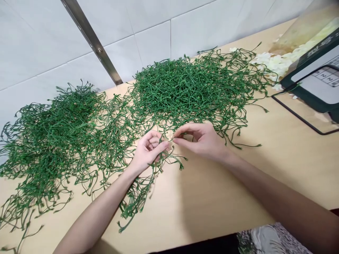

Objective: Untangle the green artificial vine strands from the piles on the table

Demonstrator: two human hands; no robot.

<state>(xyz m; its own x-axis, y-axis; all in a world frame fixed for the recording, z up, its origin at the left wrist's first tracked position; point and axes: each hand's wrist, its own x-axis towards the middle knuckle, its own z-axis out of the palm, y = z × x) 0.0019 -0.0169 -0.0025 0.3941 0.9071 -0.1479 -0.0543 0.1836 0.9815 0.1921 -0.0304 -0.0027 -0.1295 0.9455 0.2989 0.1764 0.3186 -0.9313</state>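
Our left hand holds some green stems while our right hand pinches a thin stem, just in front of the big pile on the counter.

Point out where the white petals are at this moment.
In the head view, most of the white petals lie at the upper right, between the right end of the green stems and the dark panel.

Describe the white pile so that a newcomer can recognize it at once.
On the light table, find the dark-framed panel at the right. Just left of it lies the white pile, loose and petal-like; its colour sets it apart from the neighbouring green heap.
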